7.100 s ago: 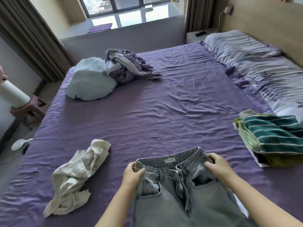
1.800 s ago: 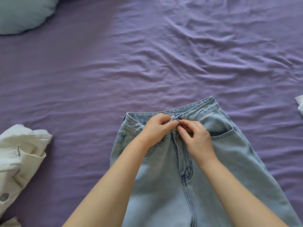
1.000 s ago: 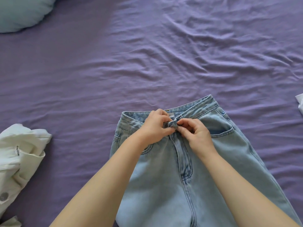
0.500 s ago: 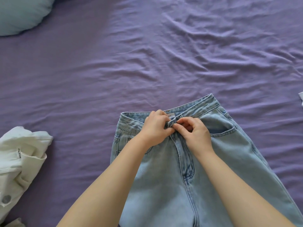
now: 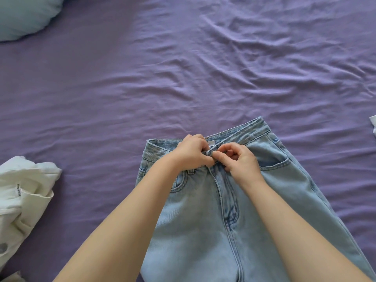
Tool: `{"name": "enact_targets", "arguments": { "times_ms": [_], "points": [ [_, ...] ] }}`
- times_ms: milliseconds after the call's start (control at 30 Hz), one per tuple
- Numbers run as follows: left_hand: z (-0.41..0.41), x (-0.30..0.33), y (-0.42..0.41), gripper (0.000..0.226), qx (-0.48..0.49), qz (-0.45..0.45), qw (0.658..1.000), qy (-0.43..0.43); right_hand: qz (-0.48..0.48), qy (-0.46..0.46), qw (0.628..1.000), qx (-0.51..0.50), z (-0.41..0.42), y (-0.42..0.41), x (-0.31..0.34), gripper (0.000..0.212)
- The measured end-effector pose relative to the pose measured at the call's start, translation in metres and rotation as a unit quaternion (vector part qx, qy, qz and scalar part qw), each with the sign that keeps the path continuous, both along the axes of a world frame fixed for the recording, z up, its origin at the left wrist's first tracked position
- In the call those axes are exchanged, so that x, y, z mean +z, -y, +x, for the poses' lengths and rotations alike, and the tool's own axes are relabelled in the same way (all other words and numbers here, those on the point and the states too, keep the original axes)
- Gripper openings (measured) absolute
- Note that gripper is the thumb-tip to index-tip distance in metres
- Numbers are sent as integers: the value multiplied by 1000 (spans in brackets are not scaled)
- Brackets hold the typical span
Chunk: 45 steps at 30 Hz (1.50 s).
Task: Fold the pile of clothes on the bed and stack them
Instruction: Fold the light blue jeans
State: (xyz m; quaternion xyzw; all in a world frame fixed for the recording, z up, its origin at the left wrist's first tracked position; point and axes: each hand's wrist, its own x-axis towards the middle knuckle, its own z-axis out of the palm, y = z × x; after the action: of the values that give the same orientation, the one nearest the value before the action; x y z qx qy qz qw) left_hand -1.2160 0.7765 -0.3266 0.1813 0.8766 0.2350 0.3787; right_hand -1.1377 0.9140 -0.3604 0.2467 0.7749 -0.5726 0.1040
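body: two bare forearms enter from 6 o'clock, one at 7, one at 5 | sleeves: none visible on either arm up to the frame edge | left hand (image 5: pixel 192 152): bare, without rings or wristband | right hand (image 5: pixel 241 161): bare, short plain fingernails, without rings or watch | gloves: none

A wrinkled purple bedsheet (image 5: pixel 183 78) fills the view, a pale blue pillow (image 5: pixel 24 15) at its far-left corner.

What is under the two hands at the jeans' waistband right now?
The left hand and right hand pinch the jeans at the waistband's front closure. Only a white label and denim show; any button is covered by the fingers.
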Motion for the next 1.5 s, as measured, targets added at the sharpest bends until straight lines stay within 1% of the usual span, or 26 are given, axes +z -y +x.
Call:
{"name": "enact_targets", "arguments": {
  "times_ms": [67, 133, 200, 233, 300, 367, 433, 567, 600, 667, 700, 733, 767, 833, 867, 933, 1000, 1067, 1133, 1200, 1233, 1300, 1333, 1367, 1433, 1500],
  "points": [
    [1, -3, 1, 29, -11, 7, 1000, -8, -15, 3, 1000, 2, 0, -2, 3, 13],
    [5, -6, 4, 28, -22, -7, 998, -61, -11, -6, 1000, 15, 2, -4, 5, 14],
    [11, -10, 12, 37, -21, -55, 984, -166, 61, -26, 997, 50, 7, 1, 8, 10],
    [14, -12, 16, 43, -7, -80, 973, -218, 120, -44, 989, 73, 12, 6, 8, 15],
    [24, -11, 23, 49, 39, -94, 954, -284, 259, -100, 952, 128, 29, 20, 7, 38],
    [31, -9, 27, 45, 88, -52, 937, -335, 374, -138, 896, 195, 51, 33, 5, 53],
    [32, -3, 26, 40, 128, -1, 917, -378, 419, -155, 861, 245, 72, 39, 1, 57],
    [17, 11, 26, 37, 145, 25, 897, -417, 461, -148, 833, 267, 74, 40, -4, 62],
    [12, 12, 26, 34, 149, 20, 901, -408, 463, -131, 831, 279, 65, 42, -2, 63],
    [8, 10, 28, 27, 162, -19, 925, -344, 462, -72, 829, 306, 47, 48, 1, 65],
    [10, 6, 31, 36, 171, -55, 935, -305, 464, -40, 825, 320, 42, 51, 1, 66],
    [15, 1, 37, 52, 181, -94, 941, -272, 469, -16, 819, 330, 40, 52, -2, 67],
    [21, -4, 44, 67, 200, -122, 940, -249, 475, 1, 812, 339, 39, 52, -5, 67],
    [41, -4, 62, 88, 285, -138, 923, -218, 483, 23, 799, 356, 40, 51, -10, 66],
    [52, -2, 73, 93, 337, -135, 910, -201, 487, 31, 794, 363, 40, 51, -11, 66],
    [75, 1, 93, 94, 404, -128, 890, -167, 481, 46, 794, 370, 46, 52, -5, 67],
    [101, 4, 108, 82, 445, -75, 886, -110, 470, 48, 799, 372, 63, 55, 3, 71],
    [130, 7, 120, 57, 469, -19, 882, -46, 461, 61, 797, 385, 89, 56, 13, 75],
    [161, 11, 132, 36, 482, -2, 876, 1, 456, 82, 794, 393, 116, 52, 23, 79],
    [195, 17, 142, 19, 504, 28, 861, 59, 439, 113, 789, 415, 142, 46, 28, 79],
    [211, 19, 145, 16, 521, 54, 846, 101, 428, 127, 790, 421, 153, 43, 29, 76],
    [237, 22, 148, 25, 558, 112, 801, 187, 403, 141, 796, 429, 169, 40, 34, 65],
    [242, 24, 150, 28, 565, 132, 788, 203, 387, 143, 805, 426, 173, 38, 38, 60],
    [240, 25, 151, 27, 566, 147, 788, 196, 370, 139, 818, 418, 175, 36, 43, 56],
    [216, 27, 150, 17, 545, 150, 813, 138, 367, 119, 838, 385, 166, 25, 49, 47],
    [178, 27, 143, 16, 521, 143, 838, 80, 392, 105, 838, 366, 144, 10, 47, 46]
  ]
}}
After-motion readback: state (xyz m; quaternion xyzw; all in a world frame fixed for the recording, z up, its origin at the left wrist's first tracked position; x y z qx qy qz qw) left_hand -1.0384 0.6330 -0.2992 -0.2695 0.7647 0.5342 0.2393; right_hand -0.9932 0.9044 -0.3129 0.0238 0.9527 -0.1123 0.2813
